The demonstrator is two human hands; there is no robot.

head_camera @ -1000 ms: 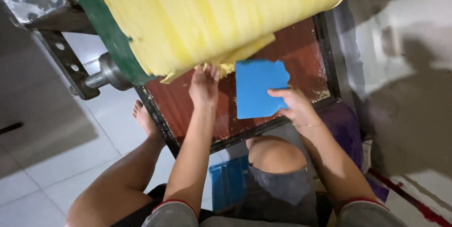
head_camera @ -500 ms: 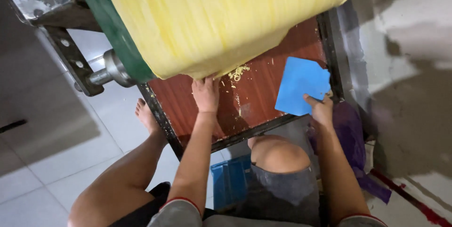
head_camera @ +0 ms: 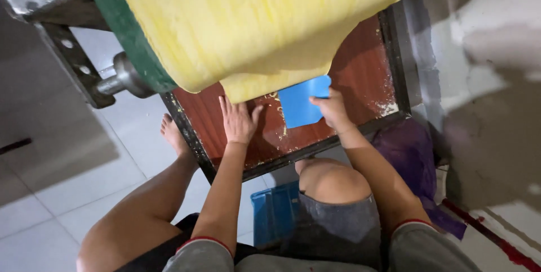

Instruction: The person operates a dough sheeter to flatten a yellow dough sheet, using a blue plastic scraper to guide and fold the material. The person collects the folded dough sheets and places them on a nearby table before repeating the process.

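here, left hand (head_camera: pixel 238 121) flat open on tray (head_camera: pixel 360 69), right hand (head_camera: pixel 333 109) gripping upright blue scraper (head_camera: pixel 301 102)

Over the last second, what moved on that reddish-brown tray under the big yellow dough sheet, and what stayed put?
The right hand swept the blue plastic scraper out to the tray's right side, then back toward the middle, keeping hold throughout. The left hand let go of the yellow dough sheet's hanging edge and now lies flat on the reddish-brown tray. The loose crumbs seem mostly cleared. The tray, roller and seated legs kept their places.
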